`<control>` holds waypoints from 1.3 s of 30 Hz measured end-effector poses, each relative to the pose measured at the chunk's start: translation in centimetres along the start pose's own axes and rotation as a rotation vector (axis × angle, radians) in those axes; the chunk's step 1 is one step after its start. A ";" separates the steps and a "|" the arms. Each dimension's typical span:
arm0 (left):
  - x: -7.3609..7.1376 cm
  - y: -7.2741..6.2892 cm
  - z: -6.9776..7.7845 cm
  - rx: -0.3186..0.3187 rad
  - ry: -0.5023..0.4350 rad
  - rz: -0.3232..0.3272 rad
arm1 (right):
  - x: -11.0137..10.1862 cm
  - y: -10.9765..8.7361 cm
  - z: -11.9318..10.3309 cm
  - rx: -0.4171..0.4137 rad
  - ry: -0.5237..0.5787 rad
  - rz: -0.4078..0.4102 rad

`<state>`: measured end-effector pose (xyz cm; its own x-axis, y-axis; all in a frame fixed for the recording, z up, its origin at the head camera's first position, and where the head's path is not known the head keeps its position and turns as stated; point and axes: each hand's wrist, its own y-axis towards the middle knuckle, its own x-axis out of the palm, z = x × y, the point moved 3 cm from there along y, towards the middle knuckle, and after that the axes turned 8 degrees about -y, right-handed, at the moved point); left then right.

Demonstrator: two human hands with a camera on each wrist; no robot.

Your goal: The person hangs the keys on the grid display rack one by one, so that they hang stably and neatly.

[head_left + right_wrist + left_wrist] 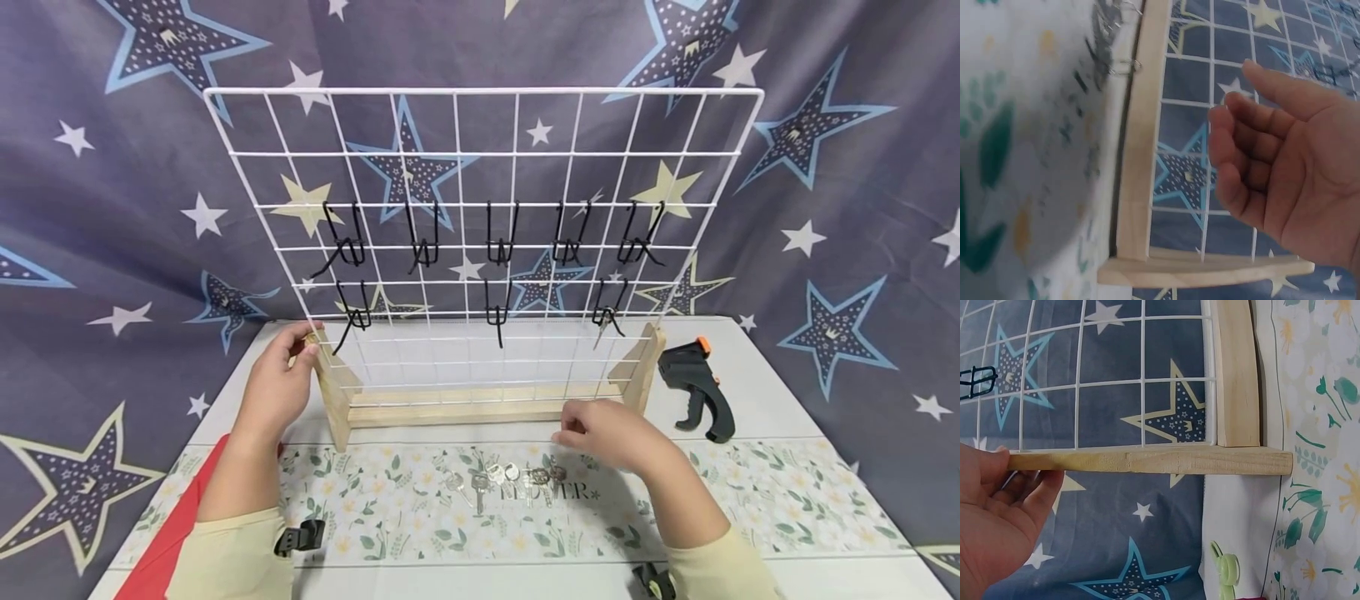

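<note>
A white wire grid rack [453,153] stands in a wooden frame with two rows of black hooks [498,250]. My left hand [277,379] holds the upper end of the left wooden side piece [1147,462], thumb on one face and fingers on the other. On the lower right hook hangs a key [602,332]. Several metal keys [480,483] lie on the floral table strip in front of the wooden base bar [487,410]. My right hand [607,433] hovers near that bar, right of the keys. In the right wrist view its fingers [1225,140] curl loosely around nothing.
To the right of the rack lies a black pistol-shaped tool [701,392] with orange parts. Something red [176,517] sits under my left forearm. A light green clip [1229,572] shows beside the left side piece. A star-patterned cloth [847,250] hangs behind.
</note>
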<state>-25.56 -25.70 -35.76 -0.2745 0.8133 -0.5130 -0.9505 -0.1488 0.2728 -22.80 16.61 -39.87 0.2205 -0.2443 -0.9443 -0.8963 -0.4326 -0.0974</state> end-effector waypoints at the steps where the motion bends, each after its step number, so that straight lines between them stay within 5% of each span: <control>1: 0.0 0.0 0.0 0.001 0.001 0.001 | 0.3 0.1 -0.2 0.008 -0.025 -0.010; 6: 0.0 -0.1 0.0 -0.001 -0.002 0.000 | 1.7 0.2 -0.9 0.053 -0.133 -0.040; 16: -0.1 -0.2 0.1 -0.016 -0.004 -0.007 | 3.8 0.6 -1.5 0.079 -0.176 -0.115; 39: -0.1 -0.3 0.0 -0.015 0.001 0.005 | 3.5 0.5 -1.3 0.055 -0.218 -0.048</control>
<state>-25.26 -25.69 -35.78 -0.2794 0.8122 -0.5122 -0.9512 -0.1613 0.2631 -21.95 14.42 -42.86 0.1810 -0.0289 -0.9831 -0.9077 -0.3896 -0.1557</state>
